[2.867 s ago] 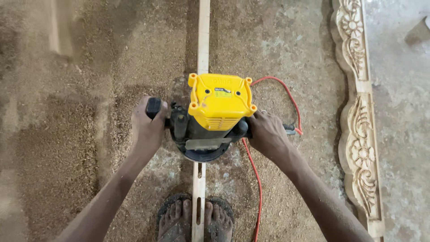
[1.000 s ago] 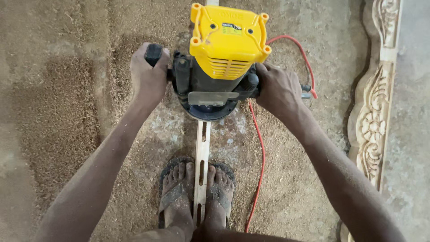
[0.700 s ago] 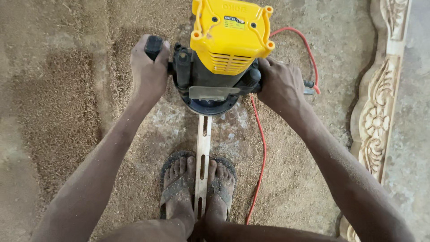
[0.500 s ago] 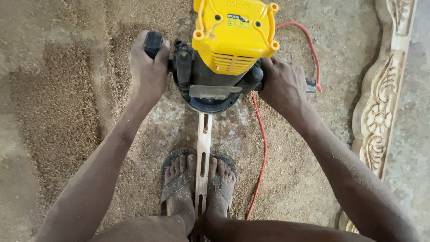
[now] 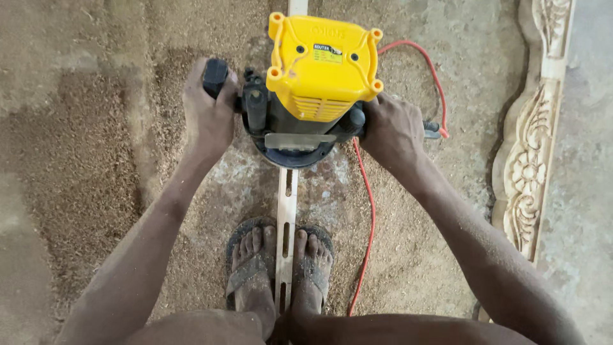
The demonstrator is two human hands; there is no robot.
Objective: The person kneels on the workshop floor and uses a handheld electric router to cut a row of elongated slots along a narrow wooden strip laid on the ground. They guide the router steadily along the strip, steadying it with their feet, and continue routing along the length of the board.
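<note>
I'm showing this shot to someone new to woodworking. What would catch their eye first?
The big yellow router at top centre, sitting on a narrow slotted wooden strip. The left hand and right hand grip its side handles, and both sandalled feet pin the strip on the sawdust-covered floor. A carved wooden moulding lies along the right edge.

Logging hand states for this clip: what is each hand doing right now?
Left hand: closed on the black side handle of the yellow router.
Right hand: closed around the router's opposite handle, which the hand hides.
</note>
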